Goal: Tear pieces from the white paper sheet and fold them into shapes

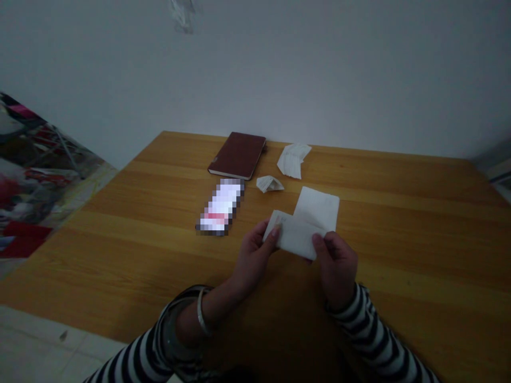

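Observation:
Between my two hands is a folded white sheet of paper, held above the table. My left hand pinches its left end, thumb on top. At its right end, the thumb and bent fingers of my right hand grip the edge. Just beyond it shows another white paper piece; whether the two are joined I cannot tell. Farther back sit a small folded paper and a fanned-out bunch of folded papers.
A dark red notebook lies near the wall, with a lit phone, its screen blurred, in front of it. All rest on the wooden table. Cluttered items and a red object are on the floor at left.

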{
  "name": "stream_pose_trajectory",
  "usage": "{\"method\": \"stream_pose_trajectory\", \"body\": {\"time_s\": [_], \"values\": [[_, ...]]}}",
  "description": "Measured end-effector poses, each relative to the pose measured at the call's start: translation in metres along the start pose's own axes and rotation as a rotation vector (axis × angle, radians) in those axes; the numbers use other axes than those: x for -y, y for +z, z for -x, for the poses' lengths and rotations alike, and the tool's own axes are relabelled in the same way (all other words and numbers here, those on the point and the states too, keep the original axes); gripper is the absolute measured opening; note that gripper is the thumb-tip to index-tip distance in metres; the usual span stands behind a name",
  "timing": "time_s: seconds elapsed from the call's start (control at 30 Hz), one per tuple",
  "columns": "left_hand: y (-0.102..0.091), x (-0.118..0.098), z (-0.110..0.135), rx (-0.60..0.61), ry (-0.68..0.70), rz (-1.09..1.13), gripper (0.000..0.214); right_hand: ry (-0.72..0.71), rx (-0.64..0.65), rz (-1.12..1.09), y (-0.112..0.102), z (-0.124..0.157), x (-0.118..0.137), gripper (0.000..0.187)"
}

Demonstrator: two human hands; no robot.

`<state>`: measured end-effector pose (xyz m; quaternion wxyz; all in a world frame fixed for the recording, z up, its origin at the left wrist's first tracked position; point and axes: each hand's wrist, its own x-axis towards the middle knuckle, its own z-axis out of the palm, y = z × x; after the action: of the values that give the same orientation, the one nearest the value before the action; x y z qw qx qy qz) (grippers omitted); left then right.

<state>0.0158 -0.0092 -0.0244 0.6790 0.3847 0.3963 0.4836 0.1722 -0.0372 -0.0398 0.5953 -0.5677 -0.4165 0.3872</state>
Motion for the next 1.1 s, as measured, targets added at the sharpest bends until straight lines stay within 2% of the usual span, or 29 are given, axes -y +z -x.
{"method": "stream_pose_trajectory", "body": {"time_s": [0.2,0.33,0.7,0.97,1.07,1.1], "values": [[0.0025,0.0002,-0.0013,-0.04,-0.041,-0.017,0.032,-0.061,-0.053,0.129,-0.0025,0.0016,-0.0037,0.035],[0.0029,-0.0006,-0.0007,-0.053,-0.043,-0.024,0.033,-0.035,-0.025,0.099,-0.0027,0.0028,-0.0067,0.035],[0.0029,-0.0015,0.0007,-0.029,-0.041,-0.014,0.029,-0.075,-0.043,0.095,-0.0039,0.0021,-0.0082,0.034],[0.0034,-0.001,0.001,-0.035,-0.034,-0.027,0.029,-0.004,-0.099,-0.035,0.0019,0.0014,-0.0032,0.027],[0.0026,-0.0009,0.0005,-0.041,-0.028,-0.035,0.027,0.085,-0.026,-0.097,0.0021,-0.0013,0.0,0.036],[0.0022,-0.0009,0.0003,-0.043,-0.026,-0.036,0.027,0.097,0.009,-0.09,0.0015,-0.0022,0.0003,0.031]]}}
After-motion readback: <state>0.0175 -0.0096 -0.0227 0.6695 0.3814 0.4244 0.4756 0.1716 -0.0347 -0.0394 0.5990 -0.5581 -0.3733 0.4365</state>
